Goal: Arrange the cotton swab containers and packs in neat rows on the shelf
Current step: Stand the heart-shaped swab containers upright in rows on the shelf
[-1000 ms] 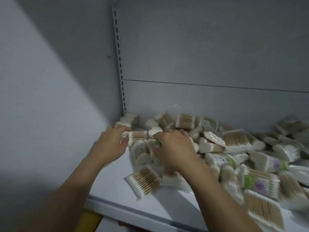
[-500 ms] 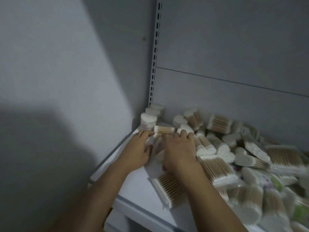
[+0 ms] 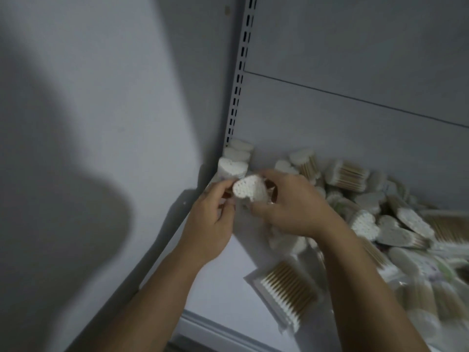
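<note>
A heart-shaped pack of cotton swabs is held between my left hand and my right hand, white tips facing me, just above the shelf. Behind it, three heart-shaped packs stand in a row along the left wall toward the back corner. A loose heap of swab packs covers the shelf's right side. One flat pack with wooden sticks lies near the front edge under my right forearm.
A grey side wall closes the shelf on the left. A slotted upright runs up the back corner beside the grey back panel. The shelf's front lip is at the bottom.
Both hands have lifted a heart-shaped pack off the shelf and turned it tips toward me. The view has swung left and closer to the corner.
</note>
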### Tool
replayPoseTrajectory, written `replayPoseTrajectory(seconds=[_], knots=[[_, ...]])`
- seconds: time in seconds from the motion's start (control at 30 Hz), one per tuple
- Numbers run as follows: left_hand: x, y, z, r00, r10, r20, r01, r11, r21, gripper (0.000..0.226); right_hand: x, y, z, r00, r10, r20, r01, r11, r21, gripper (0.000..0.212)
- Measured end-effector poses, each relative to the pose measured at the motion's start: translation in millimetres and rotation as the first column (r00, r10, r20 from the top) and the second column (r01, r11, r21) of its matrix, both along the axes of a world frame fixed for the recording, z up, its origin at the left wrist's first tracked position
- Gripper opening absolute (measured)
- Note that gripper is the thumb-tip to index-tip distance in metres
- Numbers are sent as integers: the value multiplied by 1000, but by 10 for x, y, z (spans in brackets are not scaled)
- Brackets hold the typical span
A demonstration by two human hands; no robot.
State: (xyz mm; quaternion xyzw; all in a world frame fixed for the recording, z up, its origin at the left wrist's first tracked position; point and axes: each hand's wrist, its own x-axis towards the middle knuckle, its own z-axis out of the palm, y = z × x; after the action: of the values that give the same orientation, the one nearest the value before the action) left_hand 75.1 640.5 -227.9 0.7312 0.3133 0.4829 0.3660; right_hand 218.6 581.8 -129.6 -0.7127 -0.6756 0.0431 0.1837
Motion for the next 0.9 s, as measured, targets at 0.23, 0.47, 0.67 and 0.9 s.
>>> replayPoseTrajectory(seconds=[0.23, 0.47, 0.67, 0.9], knots=[[-60, -94, -46, 999, -28, -35, 26, 998, -54, 50, -29, 22, -177, 966, -34, -257, 85, 979, 188, 34], [-87, -77, -44, 991, 88, 97, -75, 988, -134, 62, -60, -78, -341, 898, 28, -439, 79, 972, 223, 28], [-108, -144, 152, 972, 114, 208, -50, 956, -289, 26, -122, -54, -356, 963, 46, -266, 43, 947, 317, 45], [-135, -95, 160, 916, 126, 380, 65, 890, -452, 33, -101, -72, -484, 925, 255, -282, -190, 953, 236, 42]])
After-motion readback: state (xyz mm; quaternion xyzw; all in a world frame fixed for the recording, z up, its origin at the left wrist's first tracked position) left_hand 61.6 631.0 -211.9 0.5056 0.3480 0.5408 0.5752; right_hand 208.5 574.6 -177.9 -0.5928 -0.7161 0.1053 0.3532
